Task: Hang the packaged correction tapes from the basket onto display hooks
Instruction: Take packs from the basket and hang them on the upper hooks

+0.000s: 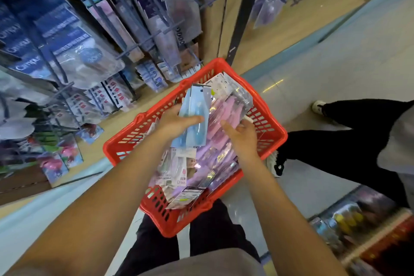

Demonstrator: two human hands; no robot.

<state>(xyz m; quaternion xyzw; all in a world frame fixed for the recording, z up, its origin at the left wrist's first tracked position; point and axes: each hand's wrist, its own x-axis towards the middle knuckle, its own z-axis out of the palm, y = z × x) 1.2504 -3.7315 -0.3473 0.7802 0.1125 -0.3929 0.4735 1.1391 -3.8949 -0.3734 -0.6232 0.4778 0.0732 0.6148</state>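
Lettering reading "Campus" shows white on the dark blue packets (26, 51) hanging at the upper left, repeated down the row; a fainter "Campus" in pale print sits on a white card (181, 180) among the packs in the basket; the other printing is too blurred to read. Your left hand (177, 122) grips a bundle of pale blue correction tape packs (194, 114), thumb laid across their front and fingers curled behind, holding them tilted over the middle of the red plastic basket (264, 105); each pack is a long narrow card under clear film. Your right hand (243, 138) is just beside it to the right, fingers curled round the edge of a stack of pink and lilac packs (226, 110) that lie in the basket under glossy wrap, index finger stretched towards the blue bundle. More packs (190, 195) fill the near end of the basket, some showing white backs with small print. The basket rests against your dark trousers (215, 226); its mesh walls are slotted. Dark display hooks (170, 27) jut from the wooden stand (212, 18) above the basket, most already loaded with packets. Another person's dark-trousered legs (349, 141) and light shoes stand on the pale floor to the right.
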